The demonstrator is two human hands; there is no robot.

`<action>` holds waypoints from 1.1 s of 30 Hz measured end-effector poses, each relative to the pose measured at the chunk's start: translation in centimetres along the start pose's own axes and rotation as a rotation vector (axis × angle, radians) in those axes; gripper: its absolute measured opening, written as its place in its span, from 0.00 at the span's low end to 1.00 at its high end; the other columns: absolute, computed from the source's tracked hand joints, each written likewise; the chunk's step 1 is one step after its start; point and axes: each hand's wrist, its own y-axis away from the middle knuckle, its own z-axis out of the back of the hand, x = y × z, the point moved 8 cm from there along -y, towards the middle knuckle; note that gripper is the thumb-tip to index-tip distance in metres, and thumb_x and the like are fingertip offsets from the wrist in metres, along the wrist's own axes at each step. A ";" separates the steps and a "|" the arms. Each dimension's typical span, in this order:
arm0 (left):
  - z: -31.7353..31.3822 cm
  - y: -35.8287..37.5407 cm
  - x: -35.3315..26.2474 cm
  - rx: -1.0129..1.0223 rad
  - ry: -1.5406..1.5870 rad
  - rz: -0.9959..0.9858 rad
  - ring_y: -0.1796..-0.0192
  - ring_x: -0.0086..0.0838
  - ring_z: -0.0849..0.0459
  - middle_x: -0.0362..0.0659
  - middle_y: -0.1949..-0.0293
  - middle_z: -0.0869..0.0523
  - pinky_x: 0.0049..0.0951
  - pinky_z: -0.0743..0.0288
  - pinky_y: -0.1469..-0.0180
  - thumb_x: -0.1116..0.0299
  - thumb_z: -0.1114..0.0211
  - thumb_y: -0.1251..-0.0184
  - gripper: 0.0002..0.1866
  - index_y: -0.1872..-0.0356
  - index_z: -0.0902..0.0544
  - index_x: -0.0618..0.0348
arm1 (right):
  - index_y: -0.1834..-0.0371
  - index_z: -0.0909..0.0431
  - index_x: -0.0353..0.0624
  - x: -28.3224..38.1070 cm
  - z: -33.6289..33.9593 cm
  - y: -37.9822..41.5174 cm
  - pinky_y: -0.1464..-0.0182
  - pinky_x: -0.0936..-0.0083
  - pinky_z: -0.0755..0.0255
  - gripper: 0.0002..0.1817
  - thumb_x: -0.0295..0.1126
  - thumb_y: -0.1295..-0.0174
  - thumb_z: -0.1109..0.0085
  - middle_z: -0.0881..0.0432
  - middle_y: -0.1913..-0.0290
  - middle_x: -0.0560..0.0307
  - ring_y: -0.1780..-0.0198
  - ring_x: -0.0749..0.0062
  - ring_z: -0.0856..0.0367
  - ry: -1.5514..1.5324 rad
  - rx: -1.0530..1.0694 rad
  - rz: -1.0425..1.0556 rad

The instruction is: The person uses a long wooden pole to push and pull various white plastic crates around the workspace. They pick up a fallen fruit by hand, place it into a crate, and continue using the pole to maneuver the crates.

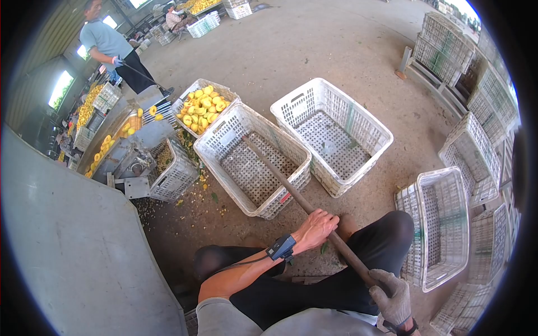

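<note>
A long wooden pole (pixel 274 170) slants across my lap. Its far tip reaches into a white plastic crate (pixel 207 147) in front of me, over the perforated bottom. My left hand (pixel 316 228), bare and with a black device strapped at the wrist, is wrapped round the middle of the pole. Near the pole's close end, my right hand (pixel 391 297) grips it in a grey work glove. Another white crate (pixel 370 126) stands just to the right of the first, with a few leaf bits inside.
Yellow halved fruit fills a crate (pixel 231 96) beyond. At left are a metal chute (pixel 148 137), a crate of small pits (pixel 188 178) and a large grey metal panel (pixel 73 235). Stacked crates (pixel 431 224) line the right. A person (pixel 106 42) stands holding a stick.
</note>
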 end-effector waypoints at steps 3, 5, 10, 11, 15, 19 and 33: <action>0.2 0.0 -0.1 -0.001 0.010 0.011 0.54 0.48 0.15 0.49 0.62 0.14 0.45 0.26 0.47 0.72 0.34 0.29 0.04 0.63 0.21 0.59 | 0.36 0.18 0.25 0.0 0.0 0.0 0.64 0.77 0.14 0.24 0.22 0.35 0.36 0.12 0.50 0.46 0.64 0.73 0.10 -0.001 0.007 -0.009; 0.1 0.0 0.0 0.002 0.012 0.012 0.54 0.48 0.15 0.49 0.62 0.14 0.45 0.26 0.47 0.72 0.34 0.29 0.04 0.63 0.21 0.59 | 0.36 0.18 0.25 -0.2 0.0 0.0 0.64 0.77 0.15 0.24 0.22 0.35 0.36 0.12 0.50 0.46 0.65 0.73 0.10 -0.015 0.005 -0.013; 0.2 0.0 -0.1 -0.006 0.007 0.005 0.54 0.48 0.15 0.49 0.62 0.14 0.45 0.26 0.47 0.73 0.34 0.29 0.04 0.62 0.21 0.59 | 0.36 0.18 0.25 0.0 -0.1 0.0 0.64 0.77 0.14 0.24 0.23 0.35 0.37 0.12 0.50 0.45 0.65 0.73 0.10 -0.021 0.009 -0.030; 0.1 0.0 -0.1 -0.005 0.007 0.005 0.54 0.48 0.15 0.49 0.62 0.14 0.45 0.26 0.47 0.73 0.34 0.29 0.04 0.62 0.21 0.59 | 0.36 0.18 0.25 0.1 -0.1 0.0 0.64 0.77 0.14 0.24 0.23 0.35 0.37 0.12 0.49 0.45 0.65 0.73 0.10 -0.019 0.010 -0.027; 0.2 0.0 0.0 -0.008 0.013 0.006 0.54 0.48 0.15 0.49 0.62 0.14 0.45 0.26 0.47 0.73 0.34 0.30 0.04 0.62 0.21 0.59 | 0.35 0.18 0.25 0.1 0.0 0.1 0.63 0.77 0.14 0.24 0.23 0.35 0.36 0.12 0.49 0.45 0.63 0.72 0.10 -0.018 0.013 -0.036; 0.2 0.0 -0.1 -0.005 0.015 0.006 0.54 0.48 0.15 0.49 0.62 0.14 0.45 0.26 0.47 0.73 0.34 0.31 0.04 0.62 0.21 0.59 | 0.35 0.19 0.25 0.0 -0.1 0.0 0.62 0.77 0.13 0.23 0.22 0.34 0.36 0.12 0.49 0.46 0.60 0.72 0.10 -0.023 0.005 -0.016; 0.3 0.0 -0.1 -0.009 0.009 0.001 0.54 0.48 0.15 0.49 0.63 0.14 0.45 0.26 0.47 0.74 0.33 0.32 0.04 0.62 0.21 0.59 | 0.36 0.18 0.24 0.0 -0.1 0.0 0.63 0.76 0.13 0.23 0.22 0.34 0.37 0.13 0.49 0.45 0.62 0.72 0.10 -0.026 0.006 -0.015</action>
